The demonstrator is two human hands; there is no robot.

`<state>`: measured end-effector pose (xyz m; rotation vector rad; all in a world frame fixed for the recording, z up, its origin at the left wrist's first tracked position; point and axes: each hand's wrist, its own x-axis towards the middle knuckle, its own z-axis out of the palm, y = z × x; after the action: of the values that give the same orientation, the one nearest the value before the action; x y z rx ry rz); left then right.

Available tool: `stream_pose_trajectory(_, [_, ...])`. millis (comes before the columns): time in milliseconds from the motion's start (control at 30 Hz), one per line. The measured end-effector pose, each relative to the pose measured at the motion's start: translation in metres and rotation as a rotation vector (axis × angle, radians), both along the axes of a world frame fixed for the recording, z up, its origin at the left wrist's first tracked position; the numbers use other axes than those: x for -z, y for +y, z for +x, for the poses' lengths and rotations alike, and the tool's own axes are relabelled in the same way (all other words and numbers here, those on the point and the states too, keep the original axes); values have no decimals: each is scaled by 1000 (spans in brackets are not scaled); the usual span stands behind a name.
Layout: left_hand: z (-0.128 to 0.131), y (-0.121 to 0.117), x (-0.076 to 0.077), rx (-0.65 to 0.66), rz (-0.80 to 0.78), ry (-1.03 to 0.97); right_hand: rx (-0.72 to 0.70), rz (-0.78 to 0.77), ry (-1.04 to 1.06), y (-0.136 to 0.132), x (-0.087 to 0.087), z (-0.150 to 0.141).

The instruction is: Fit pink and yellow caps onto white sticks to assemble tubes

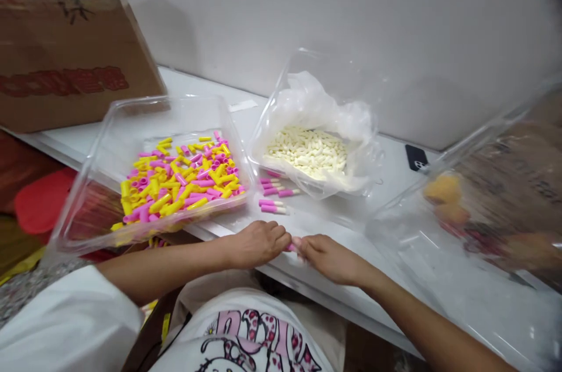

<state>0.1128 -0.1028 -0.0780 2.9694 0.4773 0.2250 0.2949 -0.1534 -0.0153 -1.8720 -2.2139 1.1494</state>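
Note:
At the table's front edge my left hand (263, 241) is closed around a small pink plastic tube (291, 247), most of it hidden by the fingers. My right hand (327, 256) meets it from the other side, fingertips pinched at the tube's end; what they hold is hidden. Just beyond the hands lie several pink tubes (273, 206) with cream-white ends sticking out. A transparent bin (90, 155) on the left holds loose pink and yellow tubes (184, 179). Behind, a bag-lined transparent bin (373, 138) contains many small cream-white pieces (309, 151).
A cardboard box (74, 44) stands at the back left. A black phone (415, 158) lies near the wall, right of the bins. Another large transparent bin (408, 196), blurred, with a yellowish object inside, takes up the right side. Something red (44, 199) is below the table at left.

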Motion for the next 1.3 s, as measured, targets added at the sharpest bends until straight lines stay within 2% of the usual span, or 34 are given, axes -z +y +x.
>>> stream_pose_trajectory(100, [1, 10, 25, -260, -56, -5, -47, 311, -268, 18, -13, 4])
stream_pose_trajectory(200, [2, 10, 31, -538, -90, -28, -8, 451, -265, 40, -35, 13])
stream_pose_trajectory(267, [-4, 2, 18, -561, -92, -145, 41, 514, -240, 58, -45, 22])
stream_pose_trajectory(367, [-29, -7, -24, -379, -92, -340, 94, 607, -307, 94, -47, 36])
stream_pose_trajectory(433, [-55, 2, -56, -433, -27, -322, 110, 583, -432, 121, -39, 46])
stream_pose_trajectory(500, [-81, 26, -78, -662, 30, -106, 117, 456, -604, 147, -27, 54])
stream_pose_trajectory(533, [-91, 41, -84, -756, 41, 62, 115, 381, -678, 157, -20, 57])
stream_pose_trajectory(567, [-100, 56, -85, -803, 38, 213, 111, 314, -732, 166, -13, 59])
stream_pose_trajectory(633, [-111, 83, -77, -812, -33, 412, 97, 238, -768, 178, -2, 61])
stream_pose_trajectory(733, [-115, 105, -56, -778, -186, 465, 55, 231, -763, 183, 9, 62])
stream_pose_trajectory(800, [-114, 109, -45, -767, -234, 428, 22, 231, -763, 182, 12, 63])
stream_pose_trajectory(867, [-116, 109, -42, -772, -245, 386, 8, 219, -772, 181, 13, 66])
stream_pose_trajectory(933, [-121, 108, -44, -803, -264, 323, 27, 209, -802, 180, 14, 68])
stream_pose_trajectory(1000, [-127, 106, -52, -845, -347, 161, 54, 202, -838, 181, 16, 70])
stream_pose_trajectory(1167, [-129, 85, -75, -841, -897, -410, 21, 163, -854, 185, 18, 71])
stream_pose_trajectory(1300, [-109, 48, -84, -706, -1181, -604, 37, 136, -854, 187, 16, 75])
